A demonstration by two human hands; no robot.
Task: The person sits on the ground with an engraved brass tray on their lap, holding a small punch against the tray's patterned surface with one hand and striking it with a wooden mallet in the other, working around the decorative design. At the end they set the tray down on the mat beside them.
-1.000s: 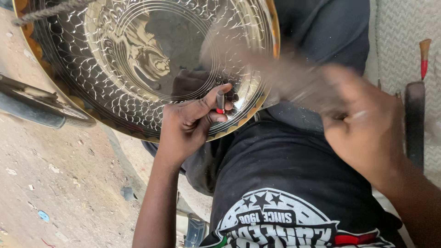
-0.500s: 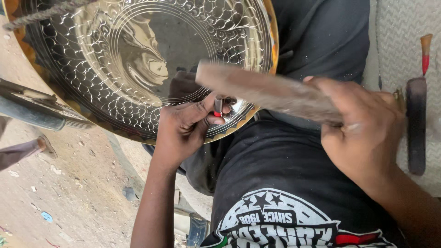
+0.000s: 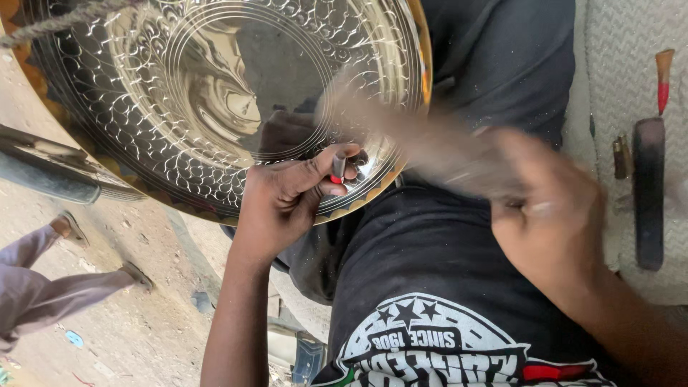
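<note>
Since half a second ago, the right hand (image 3: 552,222) has swung its wooden mallet (image 3: 423,143) — sharp and level in the earlier frame — into a blurred streak angled toward the rim of the large engraved brass tray (image 3: 215,100). A passer-by's legs in pale trousers (image 3: 43,287) have also entered at lower left.

Left hand (image 3: 287,201): fingers pinched around a small red-tipped metal punch (image 3: 338,168), whose tip rests on the tray's scalloped border near the lower edge. Right hand: closed in a fist about the mallet's handle, well apart from the tray, above the lap in a black printed shirt (image 3: 430,301).

The tray leans tilted against the person's knees, its near rim just under the left hand.

Risk, as a judgement — the mallet is close to the left thumb; a strike landing off the punch head could hit the fingers, or skid the tip and scar the pattern.

On the woven mat (image 3: 616,57) at right lie a dark flat bar (image 3: 648,193) and a red-handled tool (image 3: 663,79).
</note>
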